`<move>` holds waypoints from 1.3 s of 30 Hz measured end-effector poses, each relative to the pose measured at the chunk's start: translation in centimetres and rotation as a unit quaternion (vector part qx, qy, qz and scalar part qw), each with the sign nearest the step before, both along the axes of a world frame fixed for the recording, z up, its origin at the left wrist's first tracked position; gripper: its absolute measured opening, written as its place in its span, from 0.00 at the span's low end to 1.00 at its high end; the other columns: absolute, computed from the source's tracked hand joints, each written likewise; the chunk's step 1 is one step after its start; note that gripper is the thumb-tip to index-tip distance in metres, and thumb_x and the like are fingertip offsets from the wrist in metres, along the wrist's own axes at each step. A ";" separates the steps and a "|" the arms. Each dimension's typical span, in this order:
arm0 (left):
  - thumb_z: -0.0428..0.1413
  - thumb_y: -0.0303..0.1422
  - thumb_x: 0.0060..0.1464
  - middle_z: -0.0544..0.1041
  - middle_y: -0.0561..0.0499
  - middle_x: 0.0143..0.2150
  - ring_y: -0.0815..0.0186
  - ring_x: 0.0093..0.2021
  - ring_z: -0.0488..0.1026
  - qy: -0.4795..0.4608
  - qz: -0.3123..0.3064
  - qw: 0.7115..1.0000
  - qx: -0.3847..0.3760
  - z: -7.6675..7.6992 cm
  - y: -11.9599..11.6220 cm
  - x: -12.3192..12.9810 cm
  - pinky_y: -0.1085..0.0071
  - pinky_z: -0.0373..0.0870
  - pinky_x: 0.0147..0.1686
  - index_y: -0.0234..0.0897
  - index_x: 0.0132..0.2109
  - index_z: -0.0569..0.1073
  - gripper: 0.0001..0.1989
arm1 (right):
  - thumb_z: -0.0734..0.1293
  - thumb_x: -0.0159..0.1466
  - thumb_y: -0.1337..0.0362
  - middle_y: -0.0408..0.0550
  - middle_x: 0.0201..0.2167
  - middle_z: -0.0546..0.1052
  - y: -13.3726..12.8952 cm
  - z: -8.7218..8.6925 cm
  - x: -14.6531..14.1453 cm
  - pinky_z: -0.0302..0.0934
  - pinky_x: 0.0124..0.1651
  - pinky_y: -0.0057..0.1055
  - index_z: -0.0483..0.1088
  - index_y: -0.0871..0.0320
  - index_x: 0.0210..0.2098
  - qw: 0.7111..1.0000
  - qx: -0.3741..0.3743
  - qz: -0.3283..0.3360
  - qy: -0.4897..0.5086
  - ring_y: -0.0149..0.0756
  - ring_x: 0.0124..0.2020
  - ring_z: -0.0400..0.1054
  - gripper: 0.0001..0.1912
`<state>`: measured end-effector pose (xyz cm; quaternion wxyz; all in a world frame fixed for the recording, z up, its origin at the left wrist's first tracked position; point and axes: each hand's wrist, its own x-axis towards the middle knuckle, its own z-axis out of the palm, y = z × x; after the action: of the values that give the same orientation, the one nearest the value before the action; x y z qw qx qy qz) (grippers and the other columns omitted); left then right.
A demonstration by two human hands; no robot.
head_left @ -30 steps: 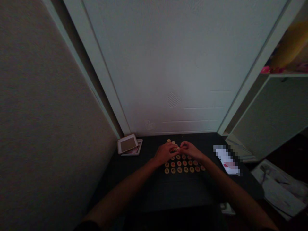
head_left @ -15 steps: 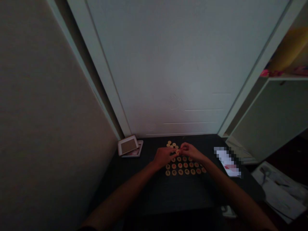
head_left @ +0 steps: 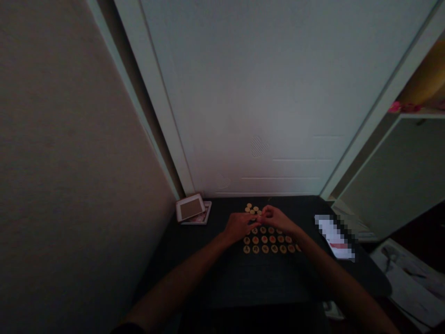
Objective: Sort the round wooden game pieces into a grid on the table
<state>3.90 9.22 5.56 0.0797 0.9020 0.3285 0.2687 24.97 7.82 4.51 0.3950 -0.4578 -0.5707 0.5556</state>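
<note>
Several round, light wooden pieces with red or dark marks lie in rows (head_left: 265,249) on the dark table (head_left: 243,283). Behind them, near the wall, is a loose cluster of plain-looking pieces (head_left: 256,208). My left hand (head_left: 239,226) reaches over the left end of the rows, its fingers stretched to the right. My right hand (head_left: 276,219) meets its fingertips from the right, thumb and finger pinched together. Whatever lies between the right fingertips is too small and dark to make out. Both hands hide part of the back row.
Two stacked shallow boxes or frames (head_left: 191,208) sit at the table's back left. A blurred bright phone-like object (head_left: 335,236) lies at the right. White panelling rises behind the table, and papers (head_left: 410,278) lie beyond its right edge.
The view has shifted slightly, moving the scene rightward. A round piece visible between my fingertips before is now mostly hidden. Both hands remain close together over the back row.
</note>
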 end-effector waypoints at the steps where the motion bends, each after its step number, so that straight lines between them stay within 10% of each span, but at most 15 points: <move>1: 0.55 0.44 0.59 0.82 0.53 0.40 0.66 0.36 0.77 0.000 -0.001 1.000 -0.002 0.0 0.0 0.0 0.75 0.66 0.35 0.47 0.48 0.78 0.14 | 0.76 0.50 0.50 0.45 0.33 0.79 0.0 0.0 0.0 0.65 0.39 0.32 0.65 0.56 0.36 1.000 0.006 0.001 -0.001 0.38 0.36 0.74 0.23; 17: 0.59 0.48 0.53 0.76 0.54 0.28 0.69 0.27 0.69 -0.038 0.025 0.989 -0.144 0.5 -0.4 0.3 0.76 0.59 0.27 0.42 0.47 0.79 0.20 | 0.75 0.51 0.50 0.47 0.35 0.80 -1.9 1.2 1.0 0.63 0.34 0.30 0.65 0.56 0.39 1.000 0.008 0.005 -0.015 0.38 0.35 0.74 0.24; 27: 0.54 0.48 0.57 0.79 0.49 0.36 0.71 0.23 0.72 -0.162 -0.055 0.914 -0.368 0.2 -0.3 1.1 0.77 0.65 0.21 0.36 0.47 0.71 0.21 | 0.75 0.50 0.48 0.47 0.32 0.80 -2.3 1.6 1.1 0.63 0.34 0.31 0.65 0.57 0.38 1.000 0.016 0.008 -0.004 0.39 0.33 0.74 0.25; 39: 0.55 0.49 0.55 0.79 0.49 0.33 0.71 0.20 0.73 -0.213 -0.079 0.860 -0.457 0.1 -0.3 1.8 0.78 0.64 0.19 0.36 0.42 0.67 0.20 | 0.73 0.52 0.47 0.44 0.29 0.78 -2.3 1.5 1.3 0.60 0.29 0.27 0.66 0.57 0.36 0.998 0.045 -0.014 -0.045 0.35 0.29 0.72 0.23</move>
<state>5.67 8.93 5.66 0.5718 0.7081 0.3174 0.2665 26.29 5.50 6.06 0.3975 -0.4719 -0.6056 0.5025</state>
